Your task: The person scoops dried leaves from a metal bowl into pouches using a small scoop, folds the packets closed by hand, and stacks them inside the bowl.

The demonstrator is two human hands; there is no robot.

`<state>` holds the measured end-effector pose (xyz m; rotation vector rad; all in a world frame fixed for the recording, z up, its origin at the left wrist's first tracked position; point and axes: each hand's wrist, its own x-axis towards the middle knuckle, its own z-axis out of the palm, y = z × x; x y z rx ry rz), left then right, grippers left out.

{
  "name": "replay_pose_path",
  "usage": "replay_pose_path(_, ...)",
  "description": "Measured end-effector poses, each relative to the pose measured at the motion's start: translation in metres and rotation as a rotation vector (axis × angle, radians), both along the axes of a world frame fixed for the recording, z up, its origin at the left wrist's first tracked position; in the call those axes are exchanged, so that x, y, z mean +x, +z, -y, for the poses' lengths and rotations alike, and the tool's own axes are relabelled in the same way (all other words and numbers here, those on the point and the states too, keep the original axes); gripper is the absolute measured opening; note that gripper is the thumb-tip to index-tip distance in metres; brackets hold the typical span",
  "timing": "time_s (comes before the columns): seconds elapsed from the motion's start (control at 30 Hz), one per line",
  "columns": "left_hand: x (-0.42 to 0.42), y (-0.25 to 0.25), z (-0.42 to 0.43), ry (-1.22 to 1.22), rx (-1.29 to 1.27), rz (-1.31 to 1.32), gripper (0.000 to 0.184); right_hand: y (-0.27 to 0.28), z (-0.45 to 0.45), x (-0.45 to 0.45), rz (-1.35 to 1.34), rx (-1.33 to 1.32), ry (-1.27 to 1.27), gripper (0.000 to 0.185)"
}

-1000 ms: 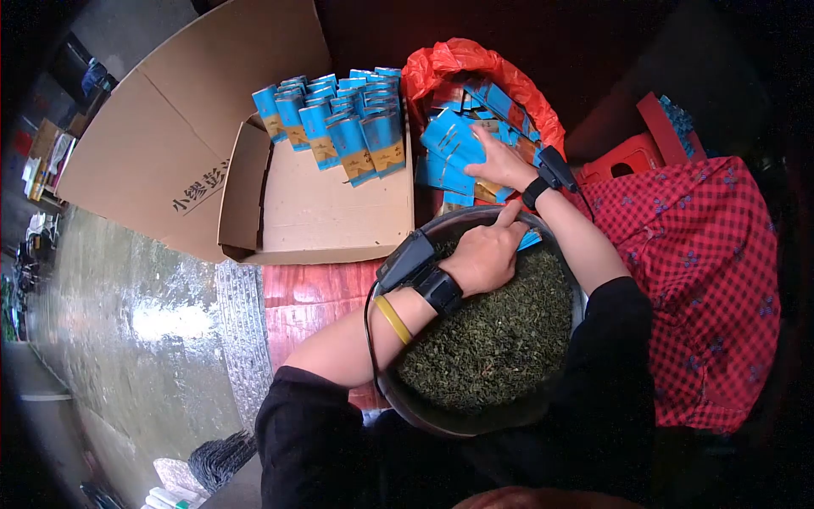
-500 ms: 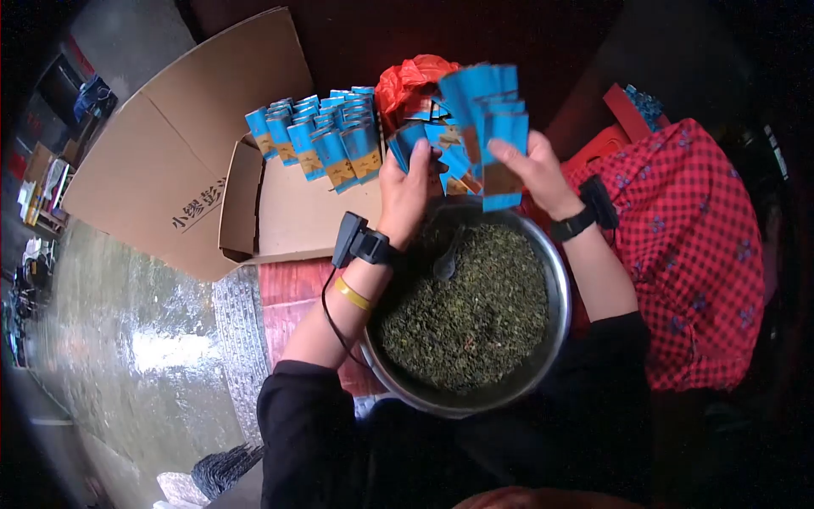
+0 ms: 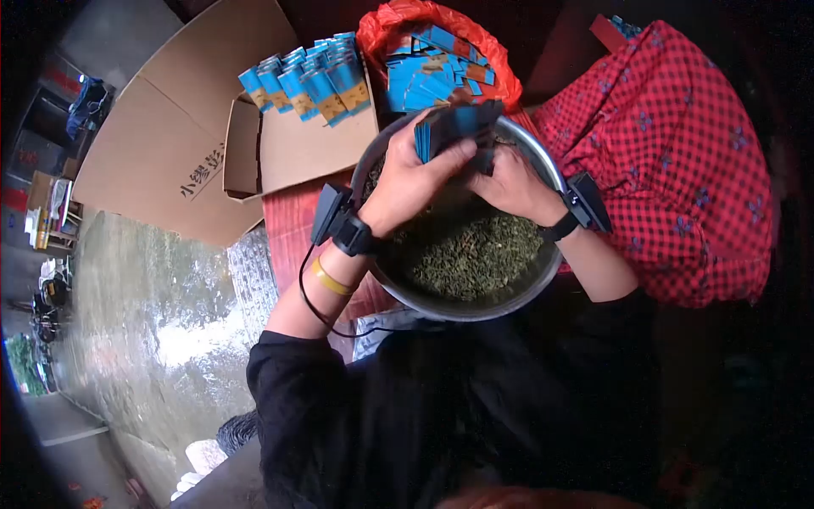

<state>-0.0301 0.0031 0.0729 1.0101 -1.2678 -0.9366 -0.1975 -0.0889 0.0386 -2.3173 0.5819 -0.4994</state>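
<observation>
Over a metal basin [image 3: 475,314] of dried green leaves [image 3: 475,254], both hands hold a bundle of blue packets [image 3: 424,140]. My left hand [image 3: 407,182] is wrapped round its left side, thumb across the front. Against the lower right of the bundle, my right hand [image 3: 513,187] has its fingers curled; the bundle's right part is dark and blurred. More flat blue packets [image 3: 428,81] lie behind the basin in a red plastic bag [image 3: 500,68].
A cardboard box [image 3: 314,157] at the back left holds rows of upright blue and gold packets [image 3: 322,93]. Its tall flap [image 3: 170,127] leans left. Red checked cloth [image 3: 670,170] lies right of the basin, and a red object [image 3: 606,34] stands behind it.
Both hands first reached toward the bag and basin, then lifted separate groups of packets. Now they have come together on one bundle over the basin. The view has shifted, too.
</observation>
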Motion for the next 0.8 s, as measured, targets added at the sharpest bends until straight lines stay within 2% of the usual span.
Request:
replay_pose_path(0.1, -0.007, -0.03, -0.008, 0.007, -0.029, 0.055, 0.048, 0.0, -0.016, -0.009, 0.051, 0.041, 0.075, 0.045)
replay_pose_path(0.13, -0.004, -0.046, -0.006, -0.058, 0.048, 0.052, 0.058, -0.014, -0.016, -0.009, 0.13, 0.246, 0.142, 0.05)
replay_pose_path(0.17, -0.003, -0.052, -0.008, -0.062, 0.045, 0.052, 0.058, -0.025, -0.016, -0.009, 0.21, 0.448, 0.207, 0.054)
replay_pose_path(0.23, -0.002, -0.058, -0.009, -0.086, 0.045, 0.1, 0.068, -0.041, -0.025, -0.011, 0.168, 0.597, 0.108, 0.051)
replay_pose_path(0.27, -0.002, -0.06, -0.008, -0.079, -0.057, 0.226, 0.074, -0.041, -0.026, -0.01, 0.171, 0.534, 0.116, 0.049)
replay_pose_path(0.43, -0.012, -0.059, -0.014, -0.095, -0.16, 0.333, 0.088, -0.035, -0.034, -0.004, 0.188, 0.361, 0.114, 0.047)
replay_pose_path(0.5, -0.014, -0.059, -0.013, -0.034, -0.169, 0.279, 0.086, -0.043, -0.034, 0.001, 0.214, 0.469, 0.016, 0.044)
replay_pose_path(0.53, -0.015, -0.061, -0.012, 0.054, -0.187, 0.207, 0.085, -0.044, -0.031, 0.001, 0.183, 0.383, 0.044, 0.038)
replay_pose_path(0.57, -0.018, -0.054, -0.012, 0.143, -0.218, 0.151, 0.076, -0.043, -0.031, 0.002, 0.18, 0.381, 0.046, 0.038)
replay_pose_path(0.63, -0.015, -0.045, -0.006, 0.131, -0.198, -0.162, 0.047, -0.038, -0.035, 0.004, 0.167, 0.392, 0.011, 0.039)
replay_pose_path(0.67, -0.015, -0.036, -0.005, 0.121, -0.176, -0.167, 0.034, -0.031, -0.038, 0.005, 0.134, 0.295, -0.003, 0.038)
replay_pose_path(0.7, -0.015, -0.034, -0.007, 0.123, -0.174, -0.168, 0.034, -0.03, -0.04, 0.005, 0.132, 0.297, -0.001, 0.038)
replay_pose_path(0.77, -0.016, -0.033, -0.008, 0.037, 0.078, 0.152, 0.033, -0.028, -0.044, 0.005, 0.227, 0.436, 0.009, 0.037)
replay_pose_path(0.8, -0.017, -0.038, -0.005, 0.017, 0.094, 0.118, 0.03, -0.026, -0.047, 0.006, 0.282, 0.5, -0.005, 0.031)
